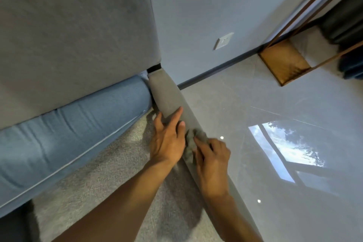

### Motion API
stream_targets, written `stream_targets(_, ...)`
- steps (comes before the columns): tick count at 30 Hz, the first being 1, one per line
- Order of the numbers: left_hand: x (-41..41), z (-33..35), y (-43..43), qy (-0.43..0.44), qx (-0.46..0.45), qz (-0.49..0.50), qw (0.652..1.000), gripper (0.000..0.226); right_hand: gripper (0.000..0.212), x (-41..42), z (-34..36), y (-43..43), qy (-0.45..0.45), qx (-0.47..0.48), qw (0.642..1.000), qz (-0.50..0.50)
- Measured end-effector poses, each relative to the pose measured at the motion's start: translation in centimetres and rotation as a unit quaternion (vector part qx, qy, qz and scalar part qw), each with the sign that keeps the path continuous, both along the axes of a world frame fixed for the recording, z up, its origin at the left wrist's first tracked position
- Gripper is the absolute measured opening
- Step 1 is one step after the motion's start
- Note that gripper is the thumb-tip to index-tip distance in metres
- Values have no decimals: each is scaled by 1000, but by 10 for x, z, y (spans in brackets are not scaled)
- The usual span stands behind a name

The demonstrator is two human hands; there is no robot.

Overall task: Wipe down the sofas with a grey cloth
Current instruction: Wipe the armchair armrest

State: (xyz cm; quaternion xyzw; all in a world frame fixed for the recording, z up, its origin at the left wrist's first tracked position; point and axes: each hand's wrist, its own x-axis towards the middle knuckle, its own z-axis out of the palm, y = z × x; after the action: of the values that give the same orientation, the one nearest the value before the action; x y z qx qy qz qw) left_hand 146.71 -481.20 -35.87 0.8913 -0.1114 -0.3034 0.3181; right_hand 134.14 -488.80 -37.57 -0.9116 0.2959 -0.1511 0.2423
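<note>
grey cloth [190, 144] bunched on the sofa arm [167, 94], clamped in right hand [211, 165] fingers; left hand [167, 142] fingers apart.

A: What sort of place is this?
B: A home — a living room. 1 grey fabric sofa [78, 35] with a long blue bolster cushion [68, 133], glossy grey floor tiles [255, 94] with a window reflection [284, 147], and 1 white plastic wall plate [224, 40] on the pale blue wall [196, 6].

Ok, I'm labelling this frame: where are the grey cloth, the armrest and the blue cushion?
grey cloth [189, 146], head view, its bunched middle.
armrest [165, 92], head view, its bare upper end.
blue cushion [68, 133], head view, its front face.
</note>
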Motion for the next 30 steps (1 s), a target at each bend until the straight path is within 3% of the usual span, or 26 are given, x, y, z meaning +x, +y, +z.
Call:
stream_targets(4,14,-7,0,-32,12,-21,999,44,31,63,-13,-22,8,42,997,-58)
stream_targets(12,15,-2,-5,-27,30,-20,999,47,28,-2,4,0,63,57,996,-33)
stream_targets(20,13,-11,-8,-20,25,-21,999,47,23,131,-23,-63,36,171,985,10)
stream_targets(27,1,-8,-21,-43,39,19,998,48,32,25,-1,-37,4,199,980,-11)
stream_targets(30,-11,-10,-29,-48,29,45,997,49,32,37,-10,-44,10,221,975,-23)
